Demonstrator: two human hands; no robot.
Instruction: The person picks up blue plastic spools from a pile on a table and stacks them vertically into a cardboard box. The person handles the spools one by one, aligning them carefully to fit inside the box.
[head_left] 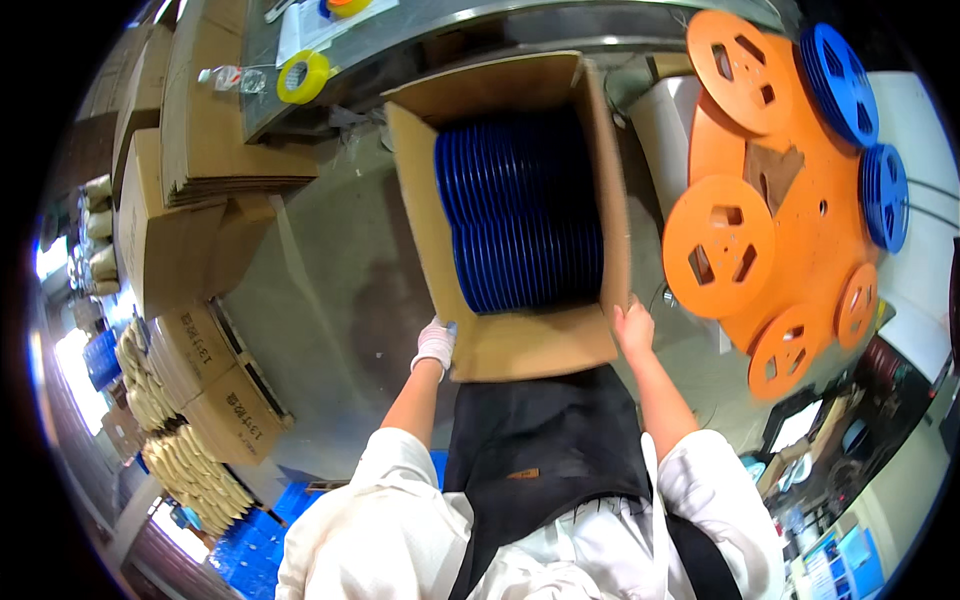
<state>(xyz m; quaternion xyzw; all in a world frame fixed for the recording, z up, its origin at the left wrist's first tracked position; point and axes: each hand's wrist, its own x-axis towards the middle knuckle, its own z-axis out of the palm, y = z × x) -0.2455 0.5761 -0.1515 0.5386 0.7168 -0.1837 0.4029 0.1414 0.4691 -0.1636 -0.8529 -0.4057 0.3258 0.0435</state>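
An open-topped cardboard box (535,347) is in front of my body, over the floor. Inside stand blue plastic reels (520,260), packed on edge in two rows, one behind the other. My left hand (435,343), in a white glove, is closed on the box's near left corner. At the near right corner, my bare right hand (634,326) grips the side wall, fingers curled against the cardboard. What lies beneath the reels is hidden.
An orange round table (822,208) with orange discs (719,246) and stacked blue reels (840,85) stands right. A metal bench (420,30) crosses the far side, holding yellow tape (303,77). Flat cardboard (240,165) and stacked cartons (225,385) are left.
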